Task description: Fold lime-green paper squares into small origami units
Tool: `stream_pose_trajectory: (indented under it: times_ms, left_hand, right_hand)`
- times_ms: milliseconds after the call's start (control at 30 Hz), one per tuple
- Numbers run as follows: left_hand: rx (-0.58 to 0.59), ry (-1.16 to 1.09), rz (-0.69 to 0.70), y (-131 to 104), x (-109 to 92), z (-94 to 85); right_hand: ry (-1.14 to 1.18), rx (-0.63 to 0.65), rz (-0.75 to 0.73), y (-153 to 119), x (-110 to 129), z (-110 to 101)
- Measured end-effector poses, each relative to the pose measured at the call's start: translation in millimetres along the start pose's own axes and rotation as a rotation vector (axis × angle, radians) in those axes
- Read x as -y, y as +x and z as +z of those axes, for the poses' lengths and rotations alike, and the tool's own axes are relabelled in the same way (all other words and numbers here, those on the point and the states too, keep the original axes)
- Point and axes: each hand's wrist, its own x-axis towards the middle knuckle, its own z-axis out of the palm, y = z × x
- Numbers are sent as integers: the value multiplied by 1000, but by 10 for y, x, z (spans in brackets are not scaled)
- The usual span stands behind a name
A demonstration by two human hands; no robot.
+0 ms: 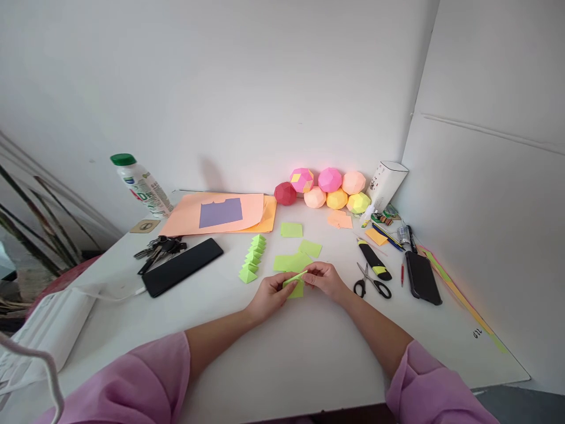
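Lime-green paper point(295, 277), seen nearly edge-on, sits between the hands, pinched at its near end by the left hand point(271, 295) and at its far end by the right hand point(327, 281). Folding or creasing seems the step in hand; the next move probably calls for even pressure along the edge. The grip covers much of it, so its folds are hard to tell. Loose green sheets point(292, 262) lie just beyond, folded green pieces point(253, 259) beyond the left hand, scissors point(371, 278) beside the right.
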Motion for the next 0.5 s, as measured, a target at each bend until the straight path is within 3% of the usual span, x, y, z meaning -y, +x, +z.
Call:
stream_pose_trajectory:
  times_ms: [500]
  left_hand:
    - [-4,34,9,-17,-77,9]
  right_hand:
    - [6,-4,-13,8,-41,-13]
